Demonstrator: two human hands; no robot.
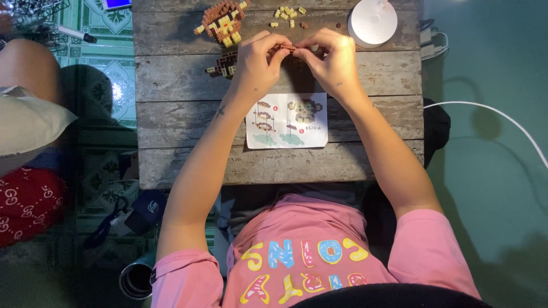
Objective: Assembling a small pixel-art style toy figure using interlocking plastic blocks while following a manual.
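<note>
Brown little bricks fill the row (283, 48) I am pinching between both hands, just above the weathered wooden table (171, 165) at its far side. My left hand (257, 60) curls closed on one end of the row, thumb and forefinger tight on it, and my right hand (333, 60) is closed on the other end the same way, fingertips nearly meeting in the middle. I judge I am pressing pieces together into a strip, a middle step of the build. The paper instruction sheet (287, 120) lies flat on the table just below my wrists, its diagrams facing me. Beyond my left hand stands the half-built brown and yellow figure (224, 21), with another small built part (224, 64) beside my left wrist, and loose yellow bricks (287, 15) lie scattered near a round white lamp base (373, 21). Next, I think, calls for even pressure so the row seats without snapping.
</note>
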